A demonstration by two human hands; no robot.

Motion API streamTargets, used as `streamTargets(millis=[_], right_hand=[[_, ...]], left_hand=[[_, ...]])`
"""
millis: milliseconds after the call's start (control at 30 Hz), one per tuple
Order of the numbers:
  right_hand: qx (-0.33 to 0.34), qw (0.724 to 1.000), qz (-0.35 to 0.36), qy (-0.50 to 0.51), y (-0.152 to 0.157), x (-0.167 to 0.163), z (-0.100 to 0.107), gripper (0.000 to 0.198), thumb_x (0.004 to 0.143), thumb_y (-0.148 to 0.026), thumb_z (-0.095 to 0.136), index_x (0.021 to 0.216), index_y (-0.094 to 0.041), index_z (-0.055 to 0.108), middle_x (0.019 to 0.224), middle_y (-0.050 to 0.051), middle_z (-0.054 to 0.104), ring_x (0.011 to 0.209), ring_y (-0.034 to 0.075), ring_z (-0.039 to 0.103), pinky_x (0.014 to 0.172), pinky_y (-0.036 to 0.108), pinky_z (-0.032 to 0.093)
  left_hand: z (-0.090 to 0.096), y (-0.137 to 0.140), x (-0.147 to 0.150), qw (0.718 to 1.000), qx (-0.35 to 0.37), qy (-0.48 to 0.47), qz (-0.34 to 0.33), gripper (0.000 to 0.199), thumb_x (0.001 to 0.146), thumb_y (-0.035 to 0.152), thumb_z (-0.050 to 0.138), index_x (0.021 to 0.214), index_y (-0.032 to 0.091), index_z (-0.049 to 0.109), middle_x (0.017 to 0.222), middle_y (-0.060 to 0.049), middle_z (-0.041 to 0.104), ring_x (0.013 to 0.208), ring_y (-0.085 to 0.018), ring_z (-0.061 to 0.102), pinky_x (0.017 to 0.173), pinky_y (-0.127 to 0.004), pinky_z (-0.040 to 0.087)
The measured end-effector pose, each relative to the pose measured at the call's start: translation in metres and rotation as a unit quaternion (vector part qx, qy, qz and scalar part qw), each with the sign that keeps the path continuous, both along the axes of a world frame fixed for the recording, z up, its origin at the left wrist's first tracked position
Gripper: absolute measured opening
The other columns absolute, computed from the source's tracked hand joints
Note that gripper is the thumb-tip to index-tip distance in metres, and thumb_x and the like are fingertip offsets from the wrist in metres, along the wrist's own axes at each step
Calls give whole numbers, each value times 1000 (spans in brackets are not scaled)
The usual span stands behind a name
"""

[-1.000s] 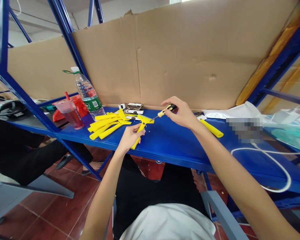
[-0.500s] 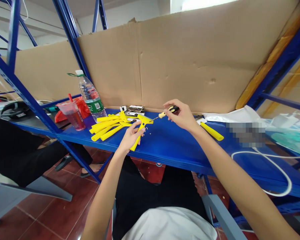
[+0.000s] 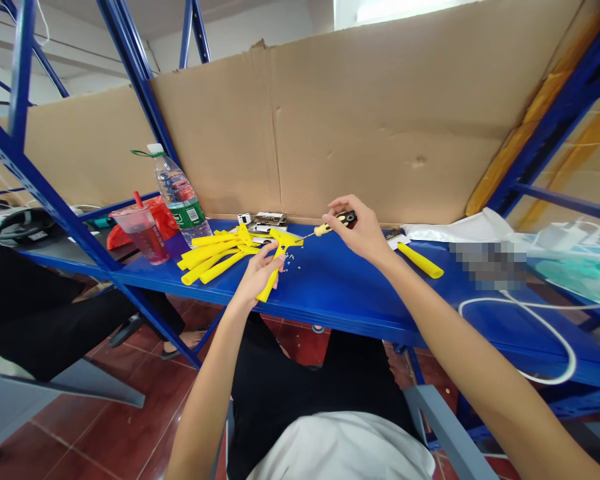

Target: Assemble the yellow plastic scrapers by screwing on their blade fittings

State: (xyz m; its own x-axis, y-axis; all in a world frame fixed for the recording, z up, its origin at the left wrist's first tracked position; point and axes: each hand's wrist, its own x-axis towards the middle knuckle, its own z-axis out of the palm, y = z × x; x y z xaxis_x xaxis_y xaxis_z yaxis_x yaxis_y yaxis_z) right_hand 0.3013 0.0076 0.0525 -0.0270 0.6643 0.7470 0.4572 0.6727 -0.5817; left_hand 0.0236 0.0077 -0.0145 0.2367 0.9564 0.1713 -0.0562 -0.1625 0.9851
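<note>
My left hand (image 3: pixel 259 275) is closed around a yellow T-shaped scraper handle (image 3: pixel 267 288), its wide head pointing away from me. In my right hand (image 3: pixel 361 232) is a screwdriver (image 3: pixel 324 229) with a cream-and-black grip. Its thin shaft slants down to the left and its tip is at the right end of the scraper's head; whether it sits in a screw is too small to tell. Tiny pale bits, perhaps screws, (image 3: pixel 288 257) lie on the blue tabletop just right of my left hand. Several more yellow handles (image 3: pixel 205 255) are heaped to the left.
Behind the heap are small blade packs (image 3: pixel 270 220). A water bottle (image 3: pixel 184 200) and a red drink cup (image 3: pixel 147 233) stand at left. Right of my hands lie another yellow handle (image 3: pixel 421 261), a white bag (image 3: pixel 455 228) and a white cable (image 3: pixel 573 363). Cardboard (image 3: pixel 355 120) walls the back.
The view has shifted slightly. My right-hand fingers have shifted a little on the screwdriver's grip, while its tip stays at the scraper's head. My left hand keeps its hold.
</note>
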Motion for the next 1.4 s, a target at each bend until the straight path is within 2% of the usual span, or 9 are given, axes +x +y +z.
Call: streamTargets(millis=[100,200,400,567,700,867,1000,1167,1400], right_hand=[[-7,1000,25,17,3,1,-2,44,90,-40,78,127,-30,57,123,7,75,71,18,67,64,38,56],[8,1000,23,5,5,3,-4,53,84,-33,81,129,-30,53,121,7,75,81,20,68,72,40,58],[-19,999,14,24,7,2,-5,44,95,-53,80,123,-30,54,110,5,77,71,18,65,61,36,54],[6,1000,28,12,6,2,-5,47,85,-46,87,119,-29,58,114,6,77,84,21,72,70,38,60],[-57,998,29,7,5,2,-5,36,97,-58,78,109,-29,60,101,4,76,58,15,63,49,33,50],[-43,996,63,52,6,1,-4,52,85,-48,89,118,-30,53,115,5,78,64,17,71,55,36,62],[-72,994,52,65,9,2,-5,46,89,-50,85,113,-30,52,104,3,79,46,12,60,41,34,49],[-22,996,57,70,12,2,-6,58,78,-38,91,117,-30,49,113,6,79,70,19,73,60,39,64],[-67,993,66,67,10,2,-6,51,86,-56,91,110,-30,53,101,4,81,72,23,79,65,41,65]], left_hand=[[0,0,0,1000,0,2,0,82,88,48,90,157,15,60,78,3,66,47,-10,54,46,-24,42],[0,0,1,1000,-1,1,4,81,88,48,90,156,15,61,77,4,66,46,-10,54,46,-24,42],[-1,-1,2,1000,6,16,-8,82,90,50,89,158,15,61,78,3,65,47,-10,54,45,-24,42],[-3,0,2,1000,6,14,2,82,90,51,89,158,15,61,79,3,65,47,-10,55,46,-24,44],[-3,0,2,1000,6,13,6,82,91,49,89,159,14,60,78,3,65,47,-10,55,45,-24,43],[-2,-1,2,1000,3,15,5,84,92,48,89,162,13,59,76,3,65,47,-10,54,45,-24,43],[-2,-1,2,1000,1,16,2,84,92,47,90,162,13,60,76,3,65,47,-10,54,45,-24,43],[-2,-2,2,1000,0,16,1,84,92,47,90,163,13,60,76,3,64,48,-10,53,45,-24,44],[-2,-2,3,1000,-4,13,6,79,95,44,88,163,13,60,76,3,65,48,-10,54,44,-24,44]])
